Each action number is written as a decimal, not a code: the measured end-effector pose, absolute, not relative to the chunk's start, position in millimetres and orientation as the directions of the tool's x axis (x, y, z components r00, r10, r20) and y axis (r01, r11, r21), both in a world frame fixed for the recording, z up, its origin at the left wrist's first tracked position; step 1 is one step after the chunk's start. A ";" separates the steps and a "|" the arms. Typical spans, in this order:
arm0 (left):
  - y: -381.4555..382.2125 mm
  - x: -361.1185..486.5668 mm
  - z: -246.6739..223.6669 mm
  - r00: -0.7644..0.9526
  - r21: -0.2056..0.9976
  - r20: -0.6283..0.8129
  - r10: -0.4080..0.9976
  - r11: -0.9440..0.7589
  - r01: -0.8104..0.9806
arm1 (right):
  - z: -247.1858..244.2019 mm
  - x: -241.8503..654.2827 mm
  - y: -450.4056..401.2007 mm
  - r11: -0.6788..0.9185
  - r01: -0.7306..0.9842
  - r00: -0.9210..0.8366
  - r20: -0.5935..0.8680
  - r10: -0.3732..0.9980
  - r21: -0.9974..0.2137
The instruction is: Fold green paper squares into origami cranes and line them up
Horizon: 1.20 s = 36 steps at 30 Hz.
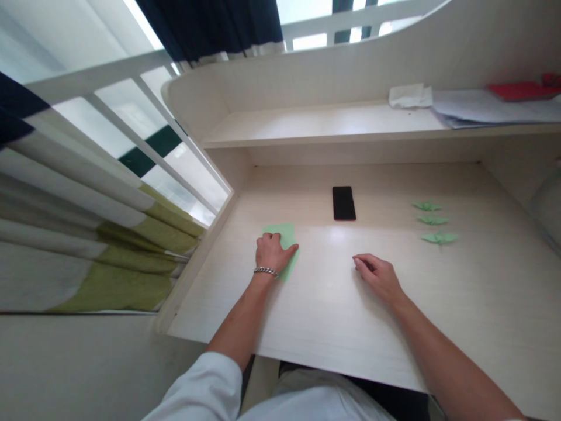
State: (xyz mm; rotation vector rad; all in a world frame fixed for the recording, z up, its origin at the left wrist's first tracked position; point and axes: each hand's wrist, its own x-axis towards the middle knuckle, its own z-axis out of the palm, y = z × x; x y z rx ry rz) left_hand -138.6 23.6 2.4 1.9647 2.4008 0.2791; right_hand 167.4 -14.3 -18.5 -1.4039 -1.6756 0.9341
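Observation:
My left hand (pixel 272 251), with a chain bracelet (pixel 265 271) at the wrist, rests over light green paper (pixel 287 234) on the left part of the desk. Its fingers are curled on the paper and the thumb reaches to the right edge; the palm hides the middle. Whether it is one sheet or a stack, I cannot tell. My right hand (pixel 376 275) hovers or rests just above the desktop, fingers bent with thumb and forefinger close together, and nothing shows between them. Three folded green paper cranes (pixel 428 206), (pixel 432 220), (pixel 439 238) sit in a column to the right.
A black phone (pixel 344 203) lies at the desk's middle, beyond my hands. Above the pale desktop (pixel 324 316) runs a shelf (pixel 307 120) with a white tissue-like bundle (pixel 410 96), papers (pixel 477 108) and a red item (pixel 521 90). Railings and a curtain (pixel 109 234) border the left.

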 end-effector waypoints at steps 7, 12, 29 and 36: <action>28.5 -135.7 12.7 -0.192 0.074 -0.003 0.981 0.191 0.979 | -18.1 168.7 -12.7 0.063 0.401 -0.076 0.036 0.997 -0.914; 30.1 -130.7 18.5 -0.242 0.076 -0.066 0.968 0.246 0.966 | -15.6 168.0 -10.4 0.034 0.316 -0.051 0.019 0.999 -0.948; 15.0 -136.4 39.1 -0.485 0.499 0.121 0.866 0.369 0.784 | -14.3 164.8 -6.6 -0.046 0.134 0.008 -0.045 0.999 -0.990; -24.4 -71.9 25.4 -0.411 0.985 -0.124 0.903 0.061 -0.163 | -17.4 160.5 -2.3 -0.089 0.116 -0.020 -0.092 0.996 -0.989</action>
